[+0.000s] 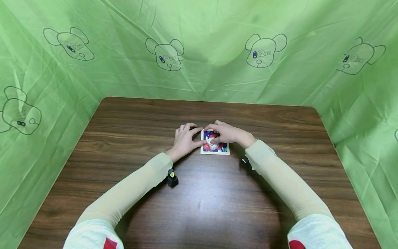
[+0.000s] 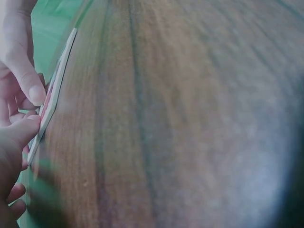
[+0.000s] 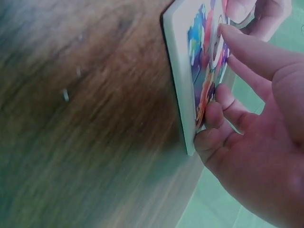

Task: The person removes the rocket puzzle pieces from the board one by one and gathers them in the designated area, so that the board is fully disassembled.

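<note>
A square board [image 1: 215, 153] with a pale border and a colourful picture lies flat on the table; its edge shows in the left wrist view [image 2: 59, 85] and the right wrist view [image 3: 183, 85]. At its left side, my left hand [image 1: 185, 140] has its fingers spread, the thumb touching the picture's left part and the index finger near the upper corner. My right hand [image 1: 228, 133] arches over the board's upper right, thumb [image 3: 237, 40] on the picture and fingers bent, covering part of it. Whether it pinches a loose piece cannot be seen.
The brown wooden table [image 1: 199, 204] extends around the board. Green cloth [image 1: 205, 83] with drawn animal heads stands behind the table and at both sides. A small black device [image 1: 172, 178] is at the left wrist, and another [image 1: 245, 159] is under the right sleeve.
</note>
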{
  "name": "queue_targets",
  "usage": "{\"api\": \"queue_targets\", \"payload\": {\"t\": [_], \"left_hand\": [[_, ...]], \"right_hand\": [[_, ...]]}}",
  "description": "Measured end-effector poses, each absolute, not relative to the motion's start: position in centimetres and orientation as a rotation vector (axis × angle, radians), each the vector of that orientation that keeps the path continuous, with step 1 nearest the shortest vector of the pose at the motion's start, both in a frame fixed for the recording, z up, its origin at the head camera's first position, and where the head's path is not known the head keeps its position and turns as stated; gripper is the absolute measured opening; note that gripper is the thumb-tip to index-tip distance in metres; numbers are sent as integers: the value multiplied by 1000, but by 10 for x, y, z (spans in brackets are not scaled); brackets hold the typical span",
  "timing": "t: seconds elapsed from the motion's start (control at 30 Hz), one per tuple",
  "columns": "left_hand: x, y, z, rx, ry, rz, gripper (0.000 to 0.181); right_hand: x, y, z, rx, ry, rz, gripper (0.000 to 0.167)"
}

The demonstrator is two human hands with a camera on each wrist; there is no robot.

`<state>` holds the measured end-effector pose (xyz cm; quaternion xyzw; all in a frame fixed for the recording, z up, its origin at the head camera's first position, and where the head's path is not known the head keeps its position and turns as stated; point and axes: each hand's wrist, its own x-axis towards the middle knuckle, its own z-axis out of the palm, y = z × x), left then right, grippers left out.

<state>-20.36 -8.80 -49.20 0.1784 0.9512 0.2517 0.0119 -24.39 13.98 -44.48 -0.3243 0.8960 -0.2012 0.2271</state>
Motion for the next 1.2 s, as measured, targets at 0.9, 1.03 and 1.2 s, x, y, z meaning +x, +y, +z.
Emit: {"api": "queue_targets", "payload": {"t": [0.9, 1.03, 1.2], "left_hand": [[-203, -87, -495, 552, 2970, 818, 65], [-203, -87, -495, 549, 2973, 818, 65], [-204, -87, -496, 541, 2975, 810, 66]], "right_hand": [[-245, 135, -439, -827, 2393, -559, 58], [-245, 135, -439, -809, 2386, -548, 59], [-244, 135, -438, -804, 2393, -549, 59]]}}
